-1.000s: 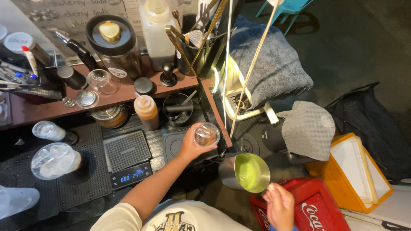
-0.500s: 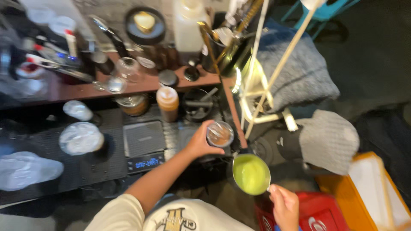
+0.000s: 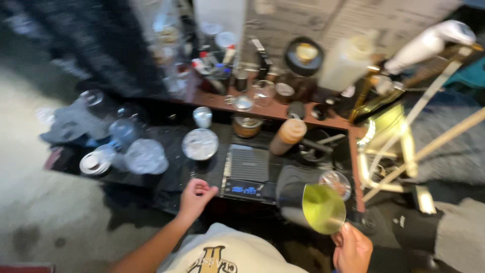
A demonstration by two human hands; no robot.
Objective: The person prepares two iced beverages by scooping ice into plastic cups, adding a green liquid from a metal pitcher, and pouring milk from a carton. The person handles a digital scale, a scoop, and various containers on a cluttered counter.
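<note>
Right hand (image 3: 352, 248) is low at the bottom edge, wrapped around the handle of a steel pitcher (image 3: 309, 206), tipped so its mouth faces the camera, and the green liquid (image 3: 322, 208) inside coats the tilted wall. Just beyond its rim sits a clear glass cup (image 3: 335, 182) on the dark bench (image 3: 172, 167), close against the pitcher's lip. Left hand (image 3: 195, 197) holds nothing, fingers loosely curled, hovering near the front edge beside the digital scale (image 3: 247, 174). The picture is blurred, so whether liquid is leaving the spout I cannot tell. To do this well, I'd judge: keep the spout over the cup's centre, tilt slowly, and steady the cup with the free hand. A brown squeeze bottle (image 3: 286, 136) stands behind, and lidded plastic cups (image 3: 146, 156) crowd the left side.
</note>
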